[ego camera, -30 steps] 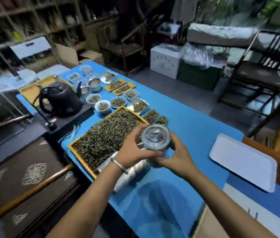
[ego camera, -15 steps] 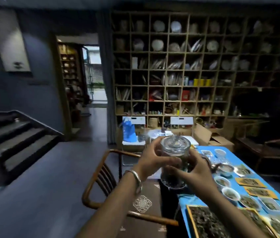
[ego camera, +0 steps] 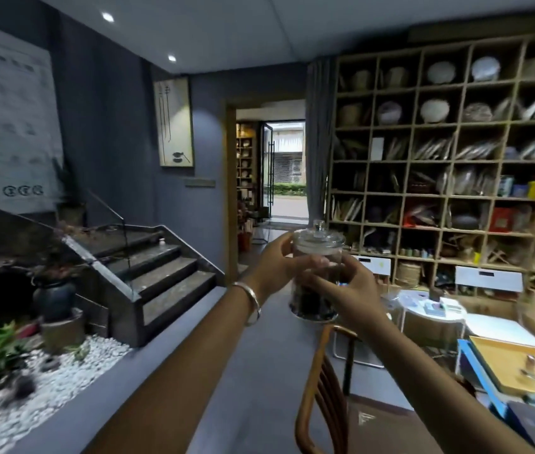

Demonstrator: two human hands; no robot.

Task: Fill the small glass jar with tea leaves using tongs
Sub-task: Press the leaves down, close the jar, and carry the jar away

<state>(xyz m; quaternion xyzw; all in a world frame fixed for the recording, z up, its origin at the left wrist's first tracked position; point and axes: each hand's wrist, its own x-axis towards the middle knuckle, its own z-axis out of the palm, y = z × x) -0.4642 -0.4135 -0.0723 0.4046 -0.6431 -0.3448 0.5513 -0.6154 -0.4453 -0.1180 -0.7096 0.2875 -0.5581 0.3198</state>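
I hold a small glass jar (ego camera: pixel 317 299) up at chest height in front of me, well above the floor. A glass lid with a knob (ego camera: pixel 318 237) sits on it, and dark tea leaves fill its lower half. My left hand (ego camera: pixel 274 265) grips the jar's left side near the lid; a silver bangle is on that wrist. My right hand (ego camera: pixel 346 283) wraps the jar's right side from the front. No tongs are in view. The big tray of tea leaves is out of frame.
A wooden chair back (ego camera: pixel 322 398) stands below the jar. The blue table's corner with a yellow tray (ego camera: pixel 518 368) is at the lower right. A small white round table (ego camera: pixel 430 309), tall wall shelves (ego camera: pixel 456 158), stairs (ego camera: pixel 161 270) and a pebble bed with plants (ego camera: pixel 30 378) surround me.
My view has swung left and up from the blue table to the room. Both hands have lifted the lidded jar off the table and keep holding it raised.
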